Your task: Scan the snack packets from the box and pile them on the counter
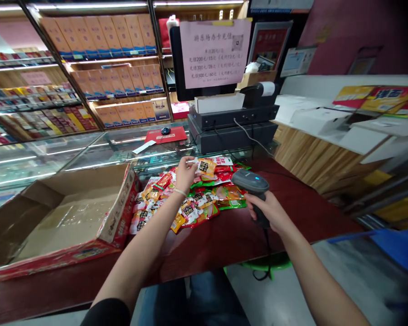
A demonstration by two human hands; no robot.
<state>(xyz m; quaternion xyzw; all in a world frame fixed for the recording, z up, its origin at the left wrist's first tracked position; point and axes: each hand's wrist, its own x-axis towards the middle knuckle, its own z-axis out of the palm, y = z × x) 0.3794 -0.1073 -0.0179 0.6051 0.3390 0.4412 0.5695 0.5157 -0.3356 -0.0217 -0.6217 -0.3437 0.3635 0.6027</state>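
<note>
My right hand (pixel 265 209) is wrapped round the handle of a dark grey barcode scanner (pixel 250 180), whose head points left and shows a small blue light. Its cable hangs down past the counter's front edge. Between the fingers of my left hand (pixel 186 171) is the corner of an orange and white snack packet (pixel 206 166), raised over the back of the pile. Beneath and around it lies a heap of snack packets (pixel 190 210) in red, white, orange and green. Some packets are partly covered by my left forearm.
An open cardboard box (pixel 119 217) stands left of the heap on the dark red counter (pixel 238 240). Behind are a cash drawer (pixel 238 136), a monitor with a pink sign (pixel 216 54) and a mouse (pixel 165 131). A green bin (pixel 282 261) sits below.
</note>
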